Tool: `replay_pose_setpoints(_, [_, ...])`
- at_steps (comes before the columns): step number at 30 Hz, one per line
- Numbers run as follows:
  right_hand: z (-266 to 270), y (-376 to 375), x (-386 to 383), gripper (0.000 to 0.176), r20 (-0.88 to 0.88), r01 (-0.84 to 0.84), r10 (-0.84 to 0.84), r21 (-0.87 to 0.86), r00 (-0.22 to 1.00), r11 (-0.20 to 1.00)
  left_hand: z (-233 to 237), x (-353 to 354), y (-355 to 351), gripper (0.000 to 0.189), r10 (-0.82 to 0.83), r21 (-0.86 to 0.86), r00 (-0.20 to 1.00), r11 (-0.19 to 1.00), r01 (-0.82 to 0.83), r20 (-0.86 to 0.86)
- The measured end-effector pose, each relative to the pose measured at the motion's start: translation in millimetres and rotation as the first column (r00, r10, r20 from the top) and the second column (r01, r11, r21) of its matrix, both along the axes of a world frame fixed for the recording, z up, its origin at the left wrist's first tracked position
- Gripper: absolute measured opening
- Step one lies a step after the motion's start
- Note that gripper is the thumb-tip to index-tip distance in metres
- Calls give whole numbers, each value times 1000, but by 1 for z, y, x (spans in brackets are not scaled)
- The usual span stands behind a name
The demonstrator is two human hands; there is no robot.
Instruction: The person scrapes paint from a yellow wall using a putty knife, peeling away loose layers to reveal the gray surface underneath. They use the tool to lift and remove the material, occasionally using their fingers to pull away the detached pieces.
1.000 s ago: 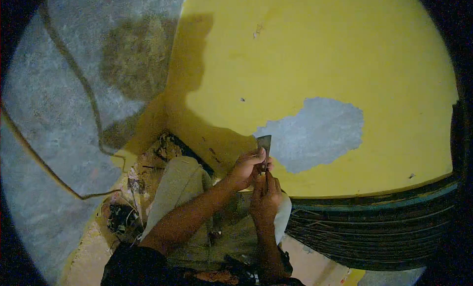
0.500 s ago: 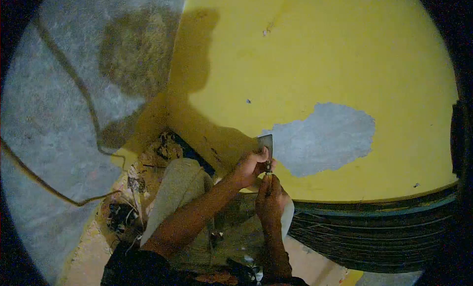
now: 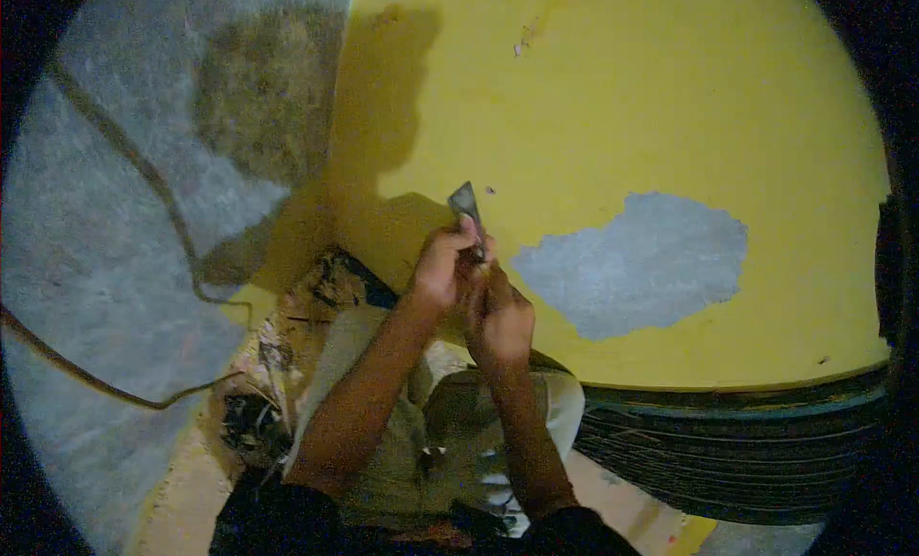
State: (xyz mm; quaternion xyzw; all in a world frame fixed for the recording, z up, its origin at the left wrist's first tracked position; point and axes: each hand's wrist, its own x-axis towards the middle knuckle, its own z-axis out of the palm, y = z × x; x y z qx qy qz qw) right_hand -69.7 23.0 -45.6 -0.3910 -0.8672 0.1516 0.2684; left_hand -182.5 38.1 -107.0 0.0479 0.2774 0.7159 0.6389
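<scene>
A putty knife (image 3: 466, 202) with a flat metal blade points up and slightly left, above the yellow surface (image 3: 622, 106). My left hand (image 3: 445, 259) is closed on it near the base of the blade, thumb on the metal. Just below and to the right, my right hand (image 3: 500, 317) is wrapped round the handle, which the fingers mostly hide. To the right of both hands lies a grey patch (image 3: 641, 264) with a ragged edge in the yellow surface. A small dark mark (image 3: 490, 189) shows beside the blade.
Grey floor (image 3: 96, 202) with a cable (image 3: 96, 379) is at the left. Dark tangled material (image 3: 251, 422) lies left of my knees. A dark ridged stack (image 3: 708, 460) sits under the yellow surface's lower right edge.
Both hands and the putty knife have moved up and to the left, away from the grey patch's left edge. The blade now tilts to the left.
</scene>
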Motion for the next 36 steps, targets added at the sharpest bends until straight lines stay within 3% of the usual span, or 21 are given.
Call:
replay_pose_setpoints(4, [3, -12, -14, 18, -39, -50, 53, 65, 998, 997, -12, -12, -10, 32, 7, 33, 999, 999, -5, -52])
replay_pose_setpoints(6, [-18, -22, 12, 19, -125, 85, -74, 86, 989, 993, -10, 19, -12, 35, 4, 22, 994, 1000, -2, -107])
replay_pose_setpoints(9, [-7, -37, 62, 16, 76, 204, -210, 79, 975, 976, -7, 67, -9, 32, -73, 78, 996, 994, 77, -55])
replay_pose_setpoints(12, [4, -41, 82, 13, 35, 264, -272, 150, 962, 953, 16, 87, -13, 33, -216, 89, 976, 973, 213, 16])
replay_pose_setpoints(16, [32, -50, 58, 11, 124, 237, -243, 66, 962, 969, 7, 80, -16, 29, -233, 163, 972, 959, 232, -15])
replay_pose_setpoints(18, [23, -43, 58, 11, 24, 96, -107, 289, 994, 953, 1, 79, -12, 24, -201, 145, 977, 967, 209, -69])
replay_pose_setpoints(21, [8, -33, 74, 11, 129, 125, -147, 160, 981, 979, 3, 76, -11, 27, -193, 218, 979, 955, 201, -61])
replay_pose_setpoints(23, [9, -34, 71, 12, 94, 148, -159, 121, 983, 982, 23, 70, -17, 31, -308, 64, 951, 950, 306, 8])
replay_pose_setpoints(25, [-1, -32, 69, 13, 57, 179, -184, 84, 981, 980, 3, 78, -7, 30, -236, 90, 972, 968, 235, 7])
replay_pose_setpoints(27, [-20, -8, 60, 14, -67, 119, -114, 66, 991, 991, -4, 74, 6, 30, -169, 116, 986, 979, 166, 14])
replay_pose_setpoints(29, [-8, 1, 28, 15, -59, -25, 31, 107, 998, 994, -7, 38, 6, 32, 30, 42, 994, 999, -35, 106])
replay_pose_setpoints(32, [0, -14, -13, 17, -121, 7, -6, 14, 993, 1000, 8, -9, -16, 32, 31, 57, 999, 998, -30, -16])
replay_pose_setpoints(34, [-11, -21, -10, 18, -154, -7, 12, 34, 988, 999, -5, -5, -22, 32, 33, 57, 999, 998, -31, -31])
replay_pose_setpoints(36, [-16, -30, 7, 19, -120, 61, -67, -51, 990, 997, -8, 19, -29, 32, 37, 12, 991, 999, -36, -132])
